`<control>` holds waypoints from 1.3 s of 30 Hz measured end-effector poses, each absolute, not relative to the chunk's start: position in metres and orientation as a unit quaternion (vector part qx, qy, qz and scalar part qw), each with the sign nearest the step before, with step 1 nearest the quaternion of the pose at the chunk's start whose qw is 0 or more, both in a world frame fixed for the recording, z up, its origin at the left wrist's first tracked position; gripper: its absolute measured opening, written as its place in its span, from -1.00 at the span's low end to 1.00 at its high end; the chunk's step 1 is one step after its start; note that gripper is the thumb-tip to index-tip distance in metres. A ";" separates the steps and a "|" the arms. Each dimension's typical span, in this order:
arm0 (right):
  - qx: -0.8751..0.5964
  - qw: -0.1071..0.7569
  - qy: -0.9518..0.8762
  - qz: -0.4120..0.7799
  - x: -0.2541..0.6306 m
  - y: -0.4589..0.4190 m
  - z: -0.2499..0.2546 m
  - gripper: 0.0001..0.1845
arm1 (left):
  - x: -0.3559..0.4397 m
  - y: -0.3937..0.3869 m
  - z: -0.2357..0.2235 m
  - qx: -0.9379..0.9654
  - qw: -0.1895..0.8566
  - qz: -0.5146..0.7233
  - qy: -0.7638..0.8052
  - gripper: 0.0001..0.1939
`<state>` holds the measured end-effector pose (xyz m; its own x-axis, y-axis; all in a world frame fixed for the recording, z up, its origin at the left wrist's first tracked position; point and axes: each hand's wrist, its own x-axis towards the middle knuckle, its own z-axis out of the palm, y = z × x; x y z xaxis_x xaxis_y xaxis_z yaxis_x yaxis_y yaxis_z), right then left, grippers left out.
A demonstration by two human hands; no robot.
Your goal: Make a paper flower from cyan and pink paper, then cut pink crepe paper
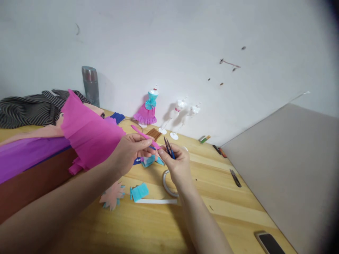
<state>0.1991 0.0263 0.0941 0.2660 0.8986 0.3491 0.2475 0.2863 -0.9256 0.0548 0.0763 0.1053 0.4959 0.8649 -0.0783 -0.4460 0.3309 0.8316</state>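
Note:
A narrow folded strip of bright pink crepe paper (pixel 140 132) is stretched between my two hands above the table. My left hand (pixel 129 151) pinches it between thumb and fingers. At its lower right end, my right hand (pixel 178 164) grips the strip with thumb and forefinger. The same right hand also holds small blue-handled scissors (pixel 169 148), their dark pointed blades slightly apart and pointing up. Beneath the hands lie light-blue paper pieces (pixel 149 161), partly hidden. A roll of white tape (pixel 167 183) lies below my right hand.
Large pink crepe paper (pixel 90 132) and purple paper (pixel 34 155) cover the left side. A dressed mini mannequin (pixel 149 106), two bare white ones and a grey bottle (pixel 90 86) stand by the wall. A peach paper flower (pixel 113 196), thread snips (pixel 235 177) and phone (pixel 270 242) lie around.

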 end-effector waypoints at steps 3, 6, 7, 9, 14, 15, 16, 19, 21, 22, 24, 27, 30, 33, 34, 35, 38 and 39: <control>-0.530 0.594 -0.536 0.282 0.199 0.026 0.094 -0.82 | 0.055 0.077 0.105 0.389 0.770 0.428 0.270 -0.85; -0.532 0.587 -0.534 0.295 0.198 0.027 0.095 -0.80 | 0.056 0.076 0.106 0.386 0.773 0.432 0.259 -0.84; -0.533 0.586 -0.532 0.299 0.198 0.026 0.096 -0.80 | 0.056 0.076 0.106 0.383 0.774 0.433 0.256 -0.84; -0.530 0.585 -0.528 0.312 0.198 0.026 0.096 -0.80 | 0.055 0.075 0.106 0.377 0.776 0.436 0.256 -0.86; -0.523 0.567 -0.537 0.341 0.200 0.024 0.098 -0.77 | 0.054 0.071 0.111 0.372 0.775 0.432 0.271 -0.92; -0.522 0.563 -0.539 0.347 0.201 0.024 0.098 -0.76 | 0.053 0.071 0.112 0.375 0.775 0.430 0.272 -0.91; -0.521 0.560 -0.540 0.352 0.202 0.024 0.097 -0.76 | 0.053 0.071 0.113 0.378 0.774 0.429 0.274 -0.90; -0.511 0.573 -0.535 0.353 0.209 0.024 0.093 -0.74 | 0.052 0.074 0.116 0.380 0.768 0.426 0.292 -0.90; -0.501 0.586 -0.535 0.345 0.212 0.025 0.090 -0.73 | 0.052 0.075 0.117 0.381 0.764 0.424 0.303 -0.89; -0.497 0.591 -0.536 0.342 0.214 0.025 0.089 -0.74 | 0.052 0.076 0.117 0.383 0.762 0.424 0.305 -0.88; -0.496 0.593 -0.537 0.336 0.213 0.025 0.090 -0.77 | 0.052 0.076 0.117 0.386 0.762 0.423 0.302 -0.87; -0.503 0.591 -0.539 0.328 0.208 0.022 0.096 -0.79 | 0.052 0.075 0.116 0.394 0.759 0.421 0.301 -0.87; -0.513 0.595 -0.535 0.311 0.202 0.020 0.099 -0.80 | 0.051 0.075 0.114 0.413 0.756 0.415 0.294 -0.87; -0.513 0.605 -0.530 0.301 0.202 0.020 0.097 -0.77 | 0.051 0.074 0.113 0.435 0.751 0.404 0.290 -0.86; -0.510 0.606 -0.530 0.304 0.203 0.021 0.095 -0.76 | 0.050 0.074 0.114 0.440 0.749 0.401 0.293 -0.85; -0.505 0.607 -0.531 0.307 0.204 0.021 0.093 -0.74 | 0.050 0.074 0.114 0.442 0.747 0.398 0.297 -0.85; -0.492 0.610 -0.535 0.315 0.207 0.022 0.090 -0.73 | 0.051 0.073 0.115 0.448 0.743 0.393 0.306 -0.85; -0.490 0.611 -0.536 0.315 0.207 0.022 0.090 -0.73 | 0.051 0.073 0.115 0.451 0.740 0.394 0.307 -0.84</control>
<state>0.2070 0.0223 0.0900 0.2266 0.9101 0.3469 0.1411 0.3217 -0.9363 0.0510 0.0733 0.1146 0.5020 0.8592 -0.0995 -0.3064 0.2842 0.9085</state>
